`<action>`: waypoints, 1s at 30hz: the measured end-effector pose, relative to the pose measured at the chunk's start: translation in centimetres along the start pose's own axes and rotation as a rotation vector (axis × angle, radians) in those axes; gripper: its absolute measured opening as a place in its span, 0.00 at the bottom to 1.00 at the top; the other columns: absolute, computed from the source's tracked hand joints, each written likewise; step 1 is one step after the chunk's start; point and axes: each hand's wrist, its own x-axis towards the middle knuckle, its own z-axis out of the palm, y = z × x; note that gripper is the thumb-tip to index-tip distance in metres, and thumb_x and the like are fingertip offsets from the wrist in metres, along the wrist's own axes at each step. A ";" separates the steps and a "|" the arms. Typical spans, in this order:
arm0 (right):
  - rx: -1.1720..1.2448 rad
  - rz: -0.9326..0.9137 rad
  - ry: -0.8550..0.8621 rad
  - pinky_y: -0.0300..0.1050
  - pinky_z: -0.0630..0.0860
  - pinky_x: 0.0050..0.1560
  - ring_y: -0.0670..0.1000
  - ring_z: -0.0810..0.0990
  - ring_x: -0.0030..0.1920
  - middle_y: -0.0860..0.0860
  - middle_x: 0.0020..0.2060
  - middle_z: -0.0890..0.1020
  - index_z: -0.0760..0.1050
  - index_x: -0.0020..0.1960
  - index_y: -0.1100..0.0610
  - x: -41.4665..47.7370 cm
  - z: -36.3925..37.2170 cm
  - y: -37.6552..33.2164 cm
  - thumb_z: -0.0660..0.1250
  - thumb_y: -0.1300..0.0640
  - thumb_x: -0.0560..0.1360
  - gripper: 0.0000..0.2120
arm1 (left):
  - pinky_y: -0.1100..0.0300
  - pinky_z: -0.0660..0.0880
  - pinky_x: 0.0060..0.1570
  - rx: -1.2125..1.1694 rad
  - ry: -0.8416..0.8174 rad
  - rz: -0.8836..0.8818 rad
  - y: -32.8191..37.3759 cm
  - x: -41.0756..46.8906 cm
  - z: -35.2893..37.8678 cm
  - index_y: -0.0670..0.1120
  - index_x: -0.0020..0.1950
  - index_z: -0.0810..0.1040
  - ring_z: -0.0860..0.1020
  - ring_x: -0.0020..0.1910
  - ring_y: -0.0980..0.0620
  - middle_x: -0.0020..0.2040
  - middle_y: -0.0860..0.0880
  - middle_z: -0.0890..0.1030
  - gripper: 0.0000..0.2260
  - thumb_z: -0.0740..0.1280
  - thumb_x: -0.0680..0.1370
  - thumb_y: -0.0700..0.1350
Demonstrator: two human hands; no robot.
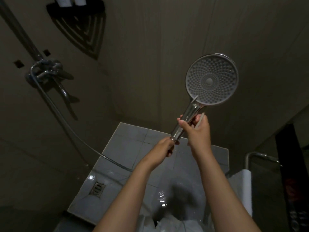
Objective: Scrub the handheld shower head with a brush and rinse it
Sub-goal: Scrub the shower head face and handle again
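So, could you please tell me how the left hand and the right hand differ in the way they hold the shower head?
The left hand grips the very bottom end of the shower head handle; the right hand grips higher, about mid-handle. The right hand also holds a thin white stick, possibly the brush; the left hand holds nothing else. Both curl round the same chrome handle.

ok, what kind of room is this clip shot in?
Most likely a bathroom shower stall: a wall mixer tap, a floor drain, a corner shelf up high, plus the handheld shower head itself.
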 end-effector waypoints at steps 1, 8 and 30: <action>-0.003 -0.004 0.008 0.33 0.76 0.41 0.46 0.79 0.41 0.61 0.44 0.77 0.67 0.49 0.60 0.0 -0.1 0.1 0.72 0.67 0.70 0.15 | 0.60 0.63 0.37 0.022 -0.008 0.000 -0.1 0.0 -0.2 0.46 0.48 0.75 0.65 0.34 0.55 0.36 0.50 0.67 0.11 0.54 0.80 0.48; 0.009 -0.030 0.031 0.27 0.71 0.33 0.33 0.76 0.30 0.50 0.36 0.73 0.63 0.40 0.53 0.1 -0.7 0.0 0.71 0.70 0.70 0.19 | 0.60 0.68 0.40 0.167 -0.012 0.087 -0.3 0.0 0.1 0.49 0.43 0.72 0.72 0.35 0.54 0.36 0.51 0.73 0.09 0.57 0.82 0.42; 0.040 0.021 0.146 0.29 0.71 0.34 0.42 0.72 0.33 0.50 0.36 0.71 0.62 0.39 0.52 0.3 -0.7 0.7 0.72 0.66 0.70 0.20 | 0.63 0.73 0.35 0.103 0.128 0.133 0.7 -0.3 0.1 0.48 0.43 0.69 0.78 0.34 0.54 0.39 0.49 0.81 0.07 0.67 0.76 0.42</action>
